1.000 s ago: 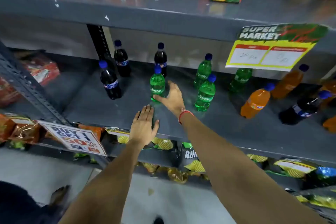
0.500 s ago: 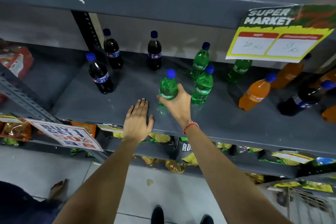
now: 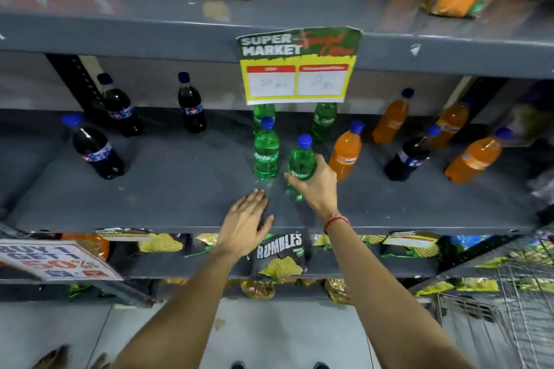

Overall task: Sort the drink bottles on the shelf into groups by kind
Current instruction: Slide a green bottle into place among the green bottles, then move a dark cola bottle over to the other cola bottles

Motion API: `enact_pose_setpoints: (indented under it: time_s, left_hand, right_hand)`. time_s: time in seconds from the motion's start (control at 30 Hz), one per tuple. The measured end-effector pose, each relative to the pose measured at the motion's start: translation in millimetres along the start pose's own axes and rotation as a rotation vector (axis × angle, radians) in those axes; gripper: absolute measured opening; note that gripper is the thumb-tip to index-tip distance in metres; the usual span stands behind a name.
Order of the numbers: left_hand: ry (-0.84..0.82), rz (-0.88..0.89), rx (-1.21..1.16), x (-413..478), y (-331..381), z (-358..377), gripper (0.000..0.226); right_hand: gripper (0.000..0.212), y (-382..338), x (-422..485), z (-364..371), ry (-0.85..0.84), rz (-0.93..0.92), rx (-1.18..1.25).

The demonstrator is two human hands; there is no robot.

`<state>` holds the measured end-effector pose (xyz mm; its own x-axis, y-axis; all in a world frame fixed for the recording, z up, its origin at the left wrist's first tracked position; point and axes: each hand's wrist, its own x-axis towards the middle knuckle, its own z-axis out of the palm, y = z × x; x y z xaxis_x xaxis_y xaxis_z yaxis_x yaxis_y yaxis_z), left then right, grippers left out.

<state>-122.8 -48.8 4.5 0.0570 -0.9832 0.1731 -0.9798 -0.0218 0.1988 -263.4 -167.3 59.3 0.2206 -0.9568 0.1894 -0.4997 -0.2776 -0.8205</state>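
Upright green bottle (image 3: 301,163), cap up

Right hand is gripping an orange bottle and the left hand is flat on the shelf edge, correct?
Not quite: in the head view the right hand grips a green bottle, not an orange one. The left hand is flat on the shelf edge, as you said.

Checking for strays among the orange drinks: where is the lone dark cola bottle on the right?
In the head view, the dark cola bottle stands right of centre on the middle shelf, with orange bottles on either side and two more behind.
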Motion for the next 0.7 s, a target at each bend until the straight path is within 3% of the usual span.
enact_pose_setpoints:
  time_s: [0.23,0.4,0.5,0.63,0.7]
  left_hand:
    - [-0.005,-0.056,0.063,6,10,12,0.057]
    - [0.026,-0.072,0.067,7,14,15,0.057]
    - [0.052,-0.079,0.07,7,16,17,0.057]
    - [0.074,-0.084,0.051,8,16,20,0.055]
    - [0.073,-0.085,0.053,8,16,20,0.055]
  right_hand:
    - [0.072,28,-4,-23,-0.104,0.004,0.07]
    - [0.042,73,-27,-78,0.297,0.021,0.063]
    - [0.055,99,-4,-111,0.487,0.15,0.031]
    - [0.079,119,40,-138,0.428,0.268,0.047]
    - [0.076,123,53,-140,0.381,0.264,0.067]
